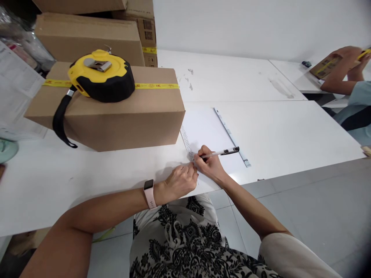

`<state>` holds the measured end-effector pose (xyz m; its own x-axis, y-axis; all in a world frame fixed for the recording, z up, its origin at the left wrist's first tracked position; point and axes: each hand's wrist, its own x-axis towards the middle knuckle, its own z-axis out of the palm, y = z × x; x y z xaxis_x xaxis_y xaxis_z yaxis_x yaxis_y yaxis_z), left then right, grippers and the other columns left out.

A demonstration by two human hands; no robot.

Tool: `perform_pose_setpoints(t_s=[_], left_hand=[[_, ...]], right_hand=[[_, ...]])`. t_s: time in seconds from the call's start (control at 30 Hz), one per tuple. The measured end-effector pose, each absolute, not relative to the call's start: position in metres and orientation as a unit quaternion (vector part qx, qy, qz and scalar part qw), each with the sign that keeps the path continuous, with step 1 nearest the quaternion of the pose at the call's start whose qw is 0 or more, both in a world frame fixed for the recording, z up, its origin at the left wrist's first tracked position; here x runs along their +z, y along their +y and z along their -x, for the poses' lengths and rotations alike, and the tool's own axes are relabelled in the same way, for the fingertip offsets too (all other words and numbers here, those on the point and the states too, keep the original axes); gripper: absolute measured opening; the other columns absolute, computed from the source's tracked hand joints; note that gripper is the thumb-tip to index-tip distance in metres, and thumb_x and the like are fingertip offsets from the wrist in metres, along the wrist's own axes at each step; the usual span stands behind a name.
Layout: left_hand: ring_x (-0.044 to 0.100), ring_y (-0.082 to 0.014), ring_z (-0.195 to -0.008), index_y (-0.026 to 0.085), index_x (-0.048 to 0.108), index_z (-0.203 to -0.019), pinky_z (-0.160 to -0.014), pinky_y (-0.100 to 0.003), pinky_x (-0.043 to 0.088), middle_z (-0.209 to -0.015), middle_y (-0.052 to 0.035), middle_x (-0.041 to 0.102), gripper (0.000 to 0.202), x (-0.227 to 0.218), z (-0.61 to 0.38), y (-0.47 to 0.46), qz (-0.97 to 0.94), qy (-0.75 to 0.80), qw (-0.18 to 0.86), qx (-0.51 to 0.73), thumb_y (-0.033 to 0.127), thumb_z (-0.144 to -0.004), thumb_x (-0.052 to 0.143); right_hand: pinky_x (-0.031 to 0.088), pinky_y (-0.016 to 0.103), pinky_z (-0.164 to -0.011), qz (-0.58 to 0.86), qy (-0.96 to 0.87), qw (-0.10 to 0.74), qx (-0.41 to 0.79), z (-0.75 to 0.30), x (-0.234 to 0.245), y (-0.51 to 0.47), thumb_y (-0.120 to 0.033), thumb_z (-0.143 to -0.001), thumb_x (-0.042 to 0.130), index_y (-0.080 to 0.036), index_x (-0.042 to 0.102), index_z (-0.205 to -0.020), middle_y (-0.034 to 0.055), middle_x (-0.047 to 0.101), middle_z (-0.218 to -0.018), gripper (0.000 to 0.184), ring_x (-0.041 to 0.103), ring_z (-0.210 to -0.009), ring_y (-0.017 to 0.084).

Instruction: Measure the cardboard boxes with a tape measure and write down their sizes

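My right hand [209,165] is closed round a pen [223,152], its tip down on the lower left corner of a white printed sheet [207,129] lying on the white table [275,131]. My left hand [181,182], with a pink watch on the wrist, rests curled on the table edge beside the sheet's corner, touching the right hand. I cannot make out anything in its fingers. Just left of the sheet stands a cardboard box [116,114] with yellow tape, and a yellow and black tape measure [101,75] lies on top of it.
More cardboard boxes [87,34] are stacked behind at the back left. Papers [14,88] lie at the far left. At the right, another person's hands [344,61] hold a small box and a yellow tool over a second table.
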<state>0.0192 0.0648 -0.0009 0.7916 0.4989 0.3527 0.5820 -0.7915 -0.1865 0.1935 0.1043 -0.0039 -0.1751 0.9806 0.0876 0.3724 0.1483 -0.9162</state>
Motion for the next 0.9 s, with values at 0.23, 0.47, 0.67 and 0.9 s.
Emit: perform_pose_setpoints(t_s=[0.23, 0.47, 0.67, 0.9], left_hand=[[0.068, -0.0179, -0.076, 0.004, 0.068, -0.106, -0.062, -0.031, 0.047, -0.088, -0.0124, 0.074, 0.023, 0.001, -0.017, 0.064, 0.938, -0.290, 0.134, -0.133, 0.004, -0.100, 0.046], [0.068, -0.0184, -0.076, 0.003, 0.069, -0.108, -0.062, -0.031, 0.048, -0.088, -0.0132, 0.074, 0.023, 0.002, -0.018, 0.065, 0.938, -0.291, 0.131, -0.134, 0.003, -0.099, 0.047], [0.070, -0.0186, -0.083, 0.000, 0.069, -0.116, -0.064, -0.030, 0.049, -0.106, -0.0207, 0.076, 0.029, 0.005, -0.017, 0.064, 0.939, -0.287, 0.134, -0.134, 0.004, -0.100, 0.045], [0.072, -0.0186, -0.087, -0.001, 0.068, -0.118, -0.065, -0.029, 0.052, -0.106, -0.0198, 0.077, 0.028, 0.009, -0.016, 0.063, 0.940, -0.286, 0.132, -0.128, 0.004, -0.101, 0.047]], right_hand=[[0.029, 0.028, -0.051, 0.517, -0.651, 0.384, 0.403, -0.193, -0.004, 0.104, -0.028, -0.085, 0.059, -0.025, 0.041, -0.072, -0.0077, 0.038, -0.058, 0.023, 0.036, -0.052, 0.011], [0.029, 0.028, -0.052, 0.519, -0.638, 0.384, 0.419, -0.193, -0.002, 0.104, -0.026, -0.083, 0.062, -0.025, 0.041, -0.072, -0.0072, 0.038, -0.059, 0.023, 0.035, -0.054, 0.011], [0.028, 0.028, -0.052, 0.530, -0.627, 0.392, 0.414, -0.191, 0.003, 0.104, -0.028, -0.082, 0.062, -0.025, 0.039, -0.069, -0.0069, 0.036, -0.056, 0.027, 0.034, -0.054, 0.012], [0.028, 0.028, -0.053, 0.532, -0.632, 0.390, 0.407, -0.191, 0.004, 0.104, -0.029, -0.084, 0.061, -0.025, 0.042, -0.070, -0.0066, 0.039, -0.057, 0.024, 0.035, -0.055, 0.012]])
